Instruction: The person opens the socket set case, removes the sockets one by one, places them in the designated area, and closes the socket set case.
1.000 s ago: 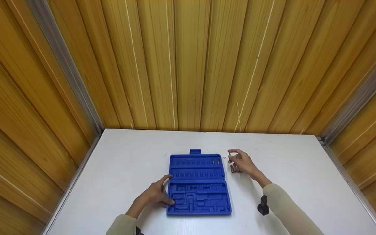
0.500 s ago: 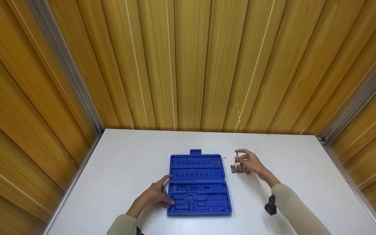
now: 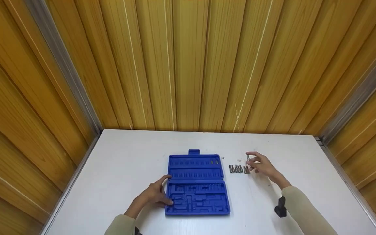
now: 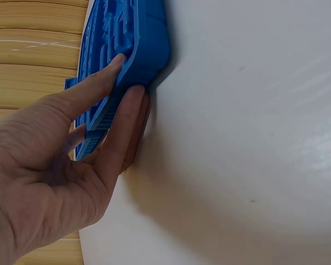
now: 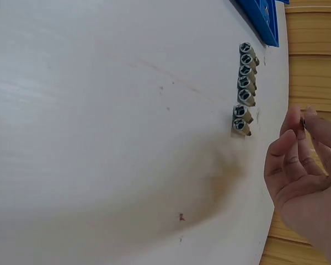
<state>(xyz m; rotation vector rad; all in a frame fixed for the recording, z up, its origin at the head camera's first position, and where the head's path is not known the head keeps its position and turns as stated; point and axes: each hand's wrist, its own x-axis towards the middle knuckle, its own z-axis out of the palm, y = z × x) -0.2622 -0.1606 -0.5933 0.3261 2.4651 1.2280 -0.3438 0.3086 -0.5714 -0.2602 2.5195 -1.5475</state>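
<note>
A blue plastic tool case (image 3: 194, 196) lies unfolded on the table, its inside full of moulded slots. My left hand (image 3: 155, 193) grips its left edge, thumb over the rim and fingers against the outer wall, as the left wrist view shows. Between thumb and index finger, my right hand (image 3: 262, 164) pinches a small metal socket (image 3: 248, 158), upright above the table. In the right wrist view that socket is mostly hidden by the fingers. Just left of this hand, several similar sockets (image 5: 245, 70) lie in a row, with a gap splitting them into two groups.
Two small metal pieces (image 3: 214, 162) sit in slots at the upper right of the case. The white table (image 3: 135, 156) ends at ribbed wood-patterned walls (image 3: 188, 65) behind and on both sides. A few small dark specks (image 5: 181, 217) dot the tabletop.
My right hand has moved to the right with the pinched socket, uncovering more of the row on the table. The left hand has stayed on the case edge.
</note>
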